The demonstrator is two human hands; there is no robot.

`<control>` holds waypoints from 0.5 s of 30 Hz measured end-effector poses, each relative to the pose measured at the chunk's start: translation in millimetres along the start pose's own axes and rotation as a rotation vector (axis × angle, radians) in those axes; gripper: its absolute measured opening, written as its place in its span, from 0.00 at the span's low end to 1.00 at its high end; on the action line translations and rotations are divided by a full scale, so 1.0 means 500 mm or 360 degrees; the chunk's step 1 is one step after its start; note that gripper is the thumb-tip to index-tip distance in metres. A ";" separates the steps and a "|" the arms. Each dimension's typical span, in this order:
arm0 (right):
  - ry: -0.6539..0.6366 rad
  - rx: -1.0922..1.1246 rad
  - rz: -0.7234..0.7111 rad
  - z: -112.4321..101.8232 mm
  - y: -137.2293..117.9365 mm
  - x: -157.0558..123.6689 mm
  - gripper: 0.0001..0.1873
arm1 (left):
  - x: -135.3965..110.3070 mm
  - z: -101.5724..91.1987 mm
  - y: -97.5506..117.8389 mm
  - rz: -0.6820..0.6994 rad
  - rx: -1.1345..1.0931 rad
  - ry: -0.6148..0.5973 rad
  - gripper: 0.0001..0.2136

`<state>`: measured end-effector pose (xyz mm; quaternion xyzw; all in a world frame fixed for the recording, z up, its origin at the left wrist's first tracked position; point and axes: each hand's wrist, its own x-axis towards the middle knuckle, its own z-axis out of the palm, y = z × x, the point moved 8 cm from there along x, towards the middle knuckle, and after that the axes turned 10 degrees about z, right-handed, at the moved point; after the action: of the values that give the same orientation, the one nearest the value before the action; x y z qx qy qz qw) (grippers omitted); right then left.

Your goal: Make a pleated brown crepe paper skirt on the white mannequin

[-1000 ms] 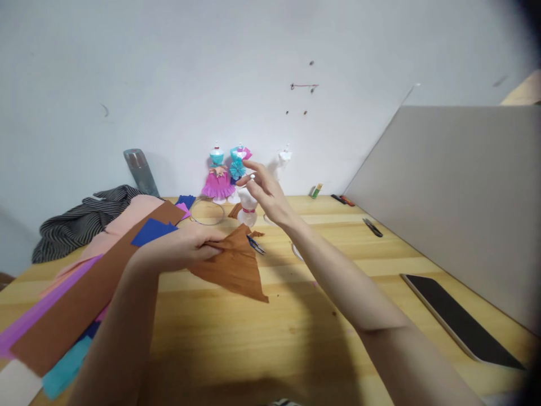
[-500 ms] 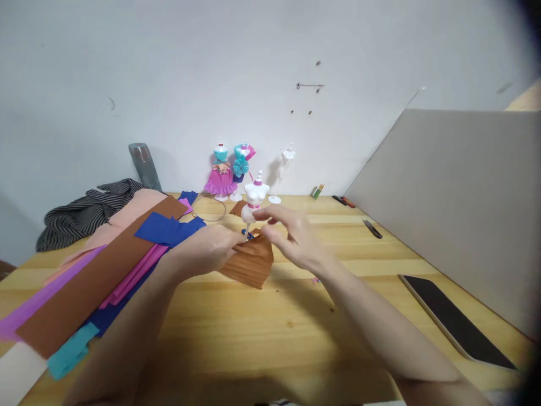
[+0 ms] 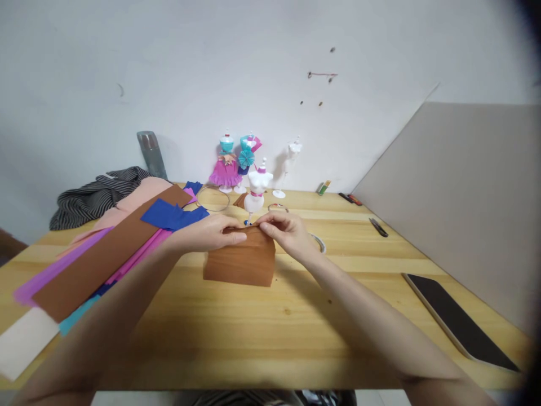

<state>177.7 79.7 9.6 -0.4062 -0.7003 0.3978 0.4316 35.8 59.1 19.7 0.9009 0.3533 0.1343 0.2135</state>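
Observation:
A piece of brown crepe paper (image 3: 242, 262) hangs spread between my two hands, its upper edge gathered in small folds. My left hand (image 3: 215, 231) grips its upper left part, thumb lying on the front. At the upper right corner, my right hand (image 3: 285, 231) pinches the edge between thumb and fingertips. Just behind the paper stands a small white mannequin (image 3: 260, 183) with pink bands at neck and waist; the paper and hands hide its base.
Colored crepe paper sheets (image 3: 114, 242) lie at the left beside a striped cloth (image 3: 93, 197). Dressed mannequins (image 3: 226, 163) and a bare one (image 3: 295, 148) stand by the wall. At the right are a phone-like dark slab (image 3: 459, 318), a cutter (image 3: 378, 227) and a partition (image 3: 469, 186).
The brown paper has been spread flatter and wider. My right hand has closed on its upper right edge. The view has shifted slightly.

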 end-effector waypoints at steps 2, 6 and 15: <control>0.0035 0.0011 -0.0001 -0.001 0.008 -0.009 0.09 | -0.009 0.011 -0.012 -0.0056 -0.0081 0.0079 0.17; -0.0065 0.0089 0.0099 0.010 0.031 -0.029 0.13 | -0.027 0.027 -0.030 -0.0143 -0.0057 0.0285 0.11; -0.0338 0.0253 0.0525 0.082 0.143 -0.069 0.15 | -0.051 0.116 -0.031 -0.0171 0.0234 0.0341 0.09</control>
<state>166.0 65.0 -77.9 -0.4359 -0.6322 0.5577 0.3151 31.7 34.7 -40.8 0.8744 0.4307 0.1917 0.1149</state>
